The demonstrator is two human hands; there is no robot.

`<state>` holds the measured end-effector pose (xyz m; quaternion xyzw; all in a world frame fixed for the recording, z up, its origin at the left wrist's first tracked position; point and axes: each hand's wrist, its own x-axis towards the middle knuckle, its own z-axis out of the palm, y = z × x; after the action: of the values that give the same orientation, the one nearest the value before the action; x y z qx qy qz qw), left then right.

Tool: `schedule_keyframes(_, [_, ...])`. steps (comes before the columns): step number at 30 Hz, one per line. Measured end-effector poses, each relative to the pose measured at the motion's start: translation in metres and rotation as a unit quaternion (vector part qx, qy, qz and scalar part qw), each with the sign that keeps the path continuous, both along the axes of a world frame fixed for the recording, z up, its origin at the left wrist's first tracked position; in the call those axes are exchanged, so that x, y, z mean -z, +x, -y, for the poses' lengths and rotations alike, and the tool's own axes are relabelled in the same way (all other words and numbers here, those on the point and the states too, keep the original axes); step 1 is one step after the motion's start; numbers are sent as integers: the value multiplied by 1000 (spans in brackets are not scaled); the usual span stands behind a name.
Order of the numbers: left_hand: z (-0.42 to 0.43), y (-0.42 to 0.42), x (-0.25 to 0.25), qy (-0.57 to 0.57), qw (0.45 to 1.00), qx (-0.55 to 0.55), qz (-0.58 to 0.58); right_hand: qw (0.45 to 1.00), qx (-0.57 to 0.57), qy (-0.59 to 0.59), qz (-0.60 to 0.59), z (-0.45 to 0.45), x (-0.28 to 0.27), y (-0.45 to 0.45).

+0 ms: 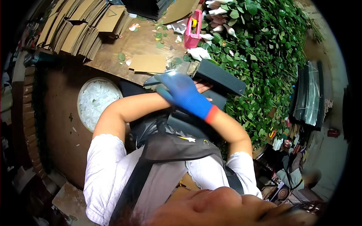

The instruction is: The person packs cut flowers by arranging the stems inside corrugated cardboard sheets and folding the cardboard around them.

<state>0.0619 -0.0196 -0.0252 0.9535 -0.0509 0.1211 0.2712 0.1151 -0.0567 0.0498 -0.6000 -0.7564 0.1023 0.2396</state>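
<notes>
My right hand (180, 89), in a blue knitted glove with an orange-red cuff, is smeared by motion. It crosses over my left wrist, and its fingers are unclear. My bare left hand (203, 87) reaches to the right behind the glove. Its visible fingers look stretched out and apart beside a black ribbed block (220, 77); the rest of it is hidden. Dark sheet material (196, 122) lies beneath my forearms. Left of the glove, a dark pointed flap (151, 80) and something shiny and clear (171, 71) sit at the table edge.
A tan cardboard piece (148, 63) and a pink tape dispenser (193, 30) lie on the wooden table (109, 56). Folded cardboard (77, 35) is stacked at the left. Leafy stems (260, 60) with pale wrapped heads fill the right. A round bin (98, 100) holds white scraps.
</notes>
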Motion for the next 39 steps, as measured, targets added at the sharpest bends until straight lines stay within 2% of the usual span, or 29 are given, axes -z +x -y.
schedule_keyframes(2, [-2, 1, 4, -88, 993, -28, -72, 998, 16, -41, 45, -54, 32, -9])
schedule_keyframes(3, [-5, 0, 6, -59, 997, 4, -43, 983, 48, -88, 156, -81, 48, -14])
schedule_keyframes(8, [-6, 2, 15, -51, 998, 29, -22, 950, 34, -199, 238, -112, 79, -23])
schedule_keyframes(11, [-11, 1, -4, -84, 993, 60, -61, 954, 78, -143, 253, -102, 38, -12])
schedule_keyframes(12, [-8, 5, 9, -95, 993, 56, -45, 949, 88, -118, 277, -103, 33, -4])
schedule_keyframes(15, [1, 6, 21, -55, 997, 41, 22, 962, 127, -133, 203, -106, 11, 11])
schedule_keyframes(17, [-2, 6, 17, -39, 997, 72, -1, 962, 171, -93, 190, -111, 8, 21])
schedule_keyframes(19, [-4, 10, 22, -49, 991, 117, -48, 959, 211, -88, 166, -112, -26, 31])
schedule_keyframes(20, [-3, 9, 36, 7, 993, 113, -16, 961, 226, -51, 154, -111, -30, 43])
schedule_keyframes(21, [-6, 8, 30, 51, 993, 107, 2, 968, 203, 83, 124, -94, -42, 56])
schedule_keyframes(23, [-8, 1, 11, 91, 992, 87, 31, 972, 199, 90, 90, -53, -86, 61])
schedule_keyframes(24, [-9, -1, -4, 119, 987, 94, -53, 974, 187, 118, 45, -27, -91, 62])
schedule_keyframes(26, [-2, 2, 35, 19, 993, 103, -62, 988, 112, -46, -97, 27, -84, 71])
schedule_keyframes(27, [0, 2, 49, -32, 991, 108, -67, 934, 133, -197, -268, 53, -71, 71])
schedule_keyframes(28, [-4, 5, 23, -21, 992, 85, -94, 931, 114, -226, -262, 76, -47, 81])
schedule_keyframes(29, [-7, 8, -4, -9, 991, 62, -121, 927, 149, -280, -201, 98, -23, 91])
schedule_keyframes(30, [-7, 7, -3, 19, 996, 67, -58, 859, 214, -341, -315, 110, -17, 92])
schedule_keyframes(31, [-8, 4, -3, 48, 996, 74, 4, 769, 275, -392, -423, 119, -12, 93])
schedule_keyframes(32, [-8, 2, -3, 55, 996, 63, 38, 768, 276, -396, -421, 124, -1, 98])
schedule_keyframes(34, [-15, 1, 2, 45, 995, 84, -24, 766, 277, -402, -418, 126, 19, 108])
schedule_keyframes(36, [-30, -9, 4, 71, 992, 94, -52, 784, 274, -432, -352, 120, 26, 113])
schedule_keyframes(39, [-63, -37, 1, 103, 985, -6, 137, 831, 267, -431, -228, 114, 18, 104])
